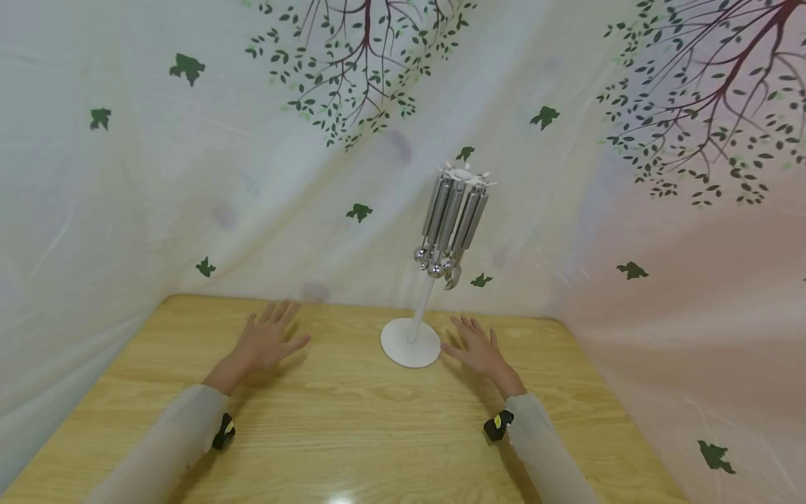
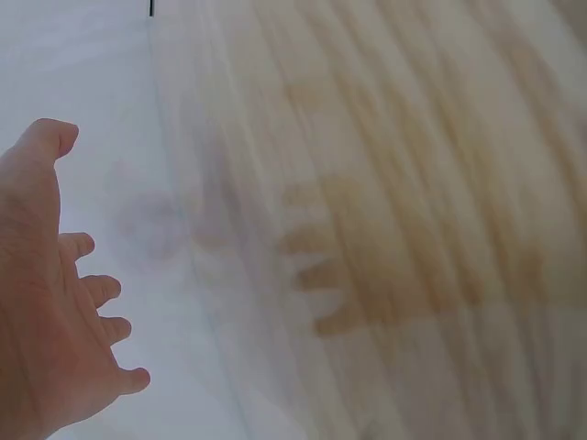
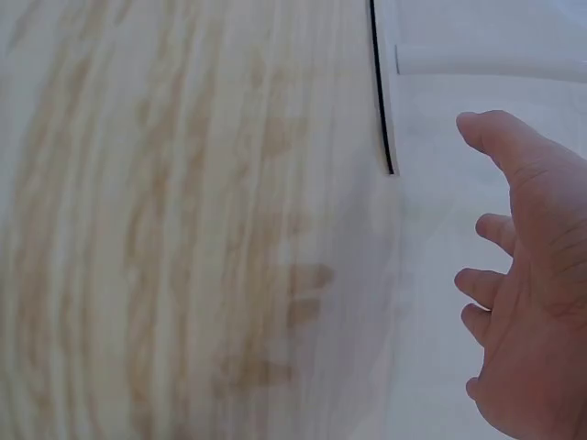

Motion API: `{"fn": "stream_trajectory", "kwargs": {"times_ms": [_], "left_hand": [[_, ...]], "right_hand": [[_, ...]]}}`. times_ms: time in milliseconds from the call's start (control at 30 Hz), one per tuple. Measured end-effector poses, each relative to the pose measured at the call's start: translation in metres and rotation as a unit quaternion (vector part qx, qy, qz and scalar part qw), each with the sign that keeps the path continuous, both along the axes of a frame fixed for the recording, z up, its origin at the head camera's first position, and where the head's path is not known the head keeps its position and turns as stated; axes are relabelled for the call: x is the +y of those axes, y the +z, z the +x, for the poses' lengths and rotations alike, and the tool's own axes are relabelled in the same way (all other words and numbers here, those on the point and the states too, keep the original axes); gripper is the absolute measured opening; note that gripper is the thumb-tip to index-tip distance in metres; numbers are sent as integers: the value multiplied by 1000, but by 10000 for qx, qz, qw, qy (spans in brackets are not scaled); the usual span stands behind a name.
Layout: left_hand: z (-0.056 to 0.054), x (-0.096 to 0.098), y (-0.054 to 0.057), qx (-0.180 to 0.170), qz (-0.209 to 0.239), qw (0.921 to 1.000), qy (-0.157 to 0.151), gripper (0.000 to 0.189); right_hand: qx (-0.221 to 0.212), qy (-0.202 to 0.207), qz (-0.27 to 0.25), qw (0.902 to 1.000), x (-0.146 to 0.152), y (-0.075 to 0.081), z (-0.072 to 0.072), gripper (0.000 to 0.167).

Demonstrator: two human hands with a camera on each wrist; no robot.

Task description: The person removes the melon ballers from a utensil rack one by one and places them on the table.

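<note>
A white stand [image 1: 425,301] with a round base [image 1: 397,341] stands near the table's back edge and looks tilted in the head view. Several shiny metal utensils [image 1: 450,217] with long handles and rounded lower ends hang around its top; their exact kind is too small to tell. To the left of the base, my left hand [image 1: 264,343] is held over the table with fingers spread, holding nothing. My right hand [image 1: 478,348] is just right of the base, fingers extended and holding nothing. Its thumb appears close to the base's rim; contact cannot be made out.
The wooden table [image 1: 327,434] reflects light at its front. Behind and beside it hangs a pale curtain [image 1: 283,210] printed with branches and green leaves. Black wrist devices [image 1: 499,425] sit at both sleeves.
</note>
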State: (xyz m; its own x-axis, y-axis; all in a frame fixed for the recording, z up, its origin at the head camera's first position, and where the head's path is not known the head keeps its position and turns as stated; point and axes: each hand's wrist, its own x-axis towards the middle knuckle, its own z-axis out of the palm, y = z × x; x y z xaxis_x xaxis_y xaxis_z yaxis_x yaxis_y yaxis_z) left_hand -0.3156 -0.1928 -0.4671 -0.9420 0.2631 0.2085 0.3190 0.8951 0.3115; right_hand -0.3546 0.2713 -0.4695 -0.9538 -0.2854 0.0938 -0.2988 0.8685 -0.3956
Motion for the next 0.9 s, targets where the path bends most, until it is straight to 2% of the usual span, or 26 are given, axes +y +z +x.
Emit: {"fn": "stream_trajectory", "kwargs": {"times_ms": [133,233,333,400,500,633,733,867,900], "left_hand": [[-3,13,-2,131,314,9993,-132,82],[-7,28,-4,83,837,9961,-276,82],[-12,46,-4,-50,1481,9878,-478,83],[-15,59,-3,-287,1947,9786,-605,85],[-19,80,2,-696,2620,9596,-749,87],[-23,109,8,-1072,3576,9238,-849,82],[-27,131,9,-1035,4229,8949,-977,74],[-32,158,11,-941,4820,8638,-1121,63],[-33,163,12,-952,4963,8553,-1145,62]], "right_hand": [[120,42,-244,9996,-2,3,0,78],[210,96,-738,9970,-7,9,-1,75],[306,159,-1328,9905,-15,16,-3,72],[313,203,-1710,9846,-22,24,-4,71],[307,275,-2215,9743,-33,33,-9,69],[124,480,-3073,9503,-47,45,-12,65],[-111,576,-3760,9248,-56,50,-15,62],[-369,495,-4353,8982,-63,54,-17,58],[-414,471,-4437,8940,-64,54,-18,56]]}}
